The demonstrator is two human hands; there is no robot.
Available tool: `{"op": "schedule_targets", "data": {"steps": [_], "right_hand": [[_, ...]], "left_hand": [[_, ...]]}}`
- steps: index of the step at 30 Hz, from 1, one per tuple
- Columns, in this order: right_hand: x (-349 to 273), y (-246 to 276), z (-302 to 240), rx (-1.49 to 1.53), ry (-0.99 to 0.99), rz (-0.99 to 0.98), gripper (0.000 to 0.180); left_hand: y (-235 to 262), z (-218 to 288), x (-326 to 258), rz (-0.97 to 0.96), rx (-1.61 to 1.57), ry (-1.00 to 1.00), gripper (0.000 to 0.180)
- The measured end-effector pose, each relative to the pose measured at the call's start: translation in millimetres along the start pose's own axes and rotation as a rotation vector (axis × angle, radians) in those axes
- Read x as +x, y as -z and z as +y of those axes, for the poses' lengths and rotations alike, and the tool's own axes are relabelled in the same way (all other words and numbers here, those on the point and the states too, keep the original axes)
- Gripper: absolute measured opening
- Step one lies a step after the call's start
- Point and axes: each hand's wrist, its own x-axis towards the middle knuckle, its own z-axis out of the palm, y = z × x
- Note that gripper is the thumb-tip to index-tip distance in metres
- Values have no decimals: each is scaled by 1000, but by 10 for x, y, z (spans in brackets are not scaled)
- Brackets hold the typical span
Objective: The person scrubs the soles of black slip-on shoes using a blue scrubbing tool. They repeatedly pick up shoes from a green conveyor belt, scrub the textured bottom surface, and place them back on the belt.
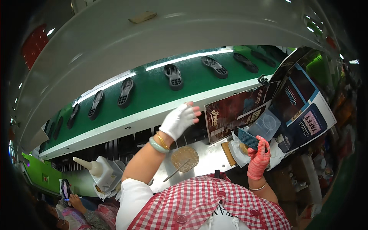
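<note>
My left hand (179,121), in a white glove with bare fingertips, hovers just before the green conveyor belt's near edge. Its fingers stretch to the right, and nothing shows in them. A red-and-white glove covers my right hand (260,160), which is closed on a dark teal brush-like block (248,138). That block is held over a container wrapped in white plastic (240,153), beside a clear plastic tub (265,125). Black shoe soles (173,77) lie spaced along the belt (151,82); one sits beyond my left hand.
Printed cardboard panels (306,111) stand around the tub at the right. On the metal bench are a round brown pad (185,158) and a thin stick (176,170). A white squeeze bottle (103,168) stands left. A co-worker's hand (76,203) holds a shoe piece at lower left.
</note>
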Motion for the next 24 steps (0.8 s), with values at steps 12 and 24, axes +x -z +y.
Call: {"op": "schedule_targets", "data": {"steps": [12,24], "right_hand": [[-431,-206,234,19,-16,18,27],[-230,106,435,-89,-173,18,29]], "left_hand": [[1769,1773,-36,1058,1845,359,67],[932,936,-1212,393,528,-434,72]]}}
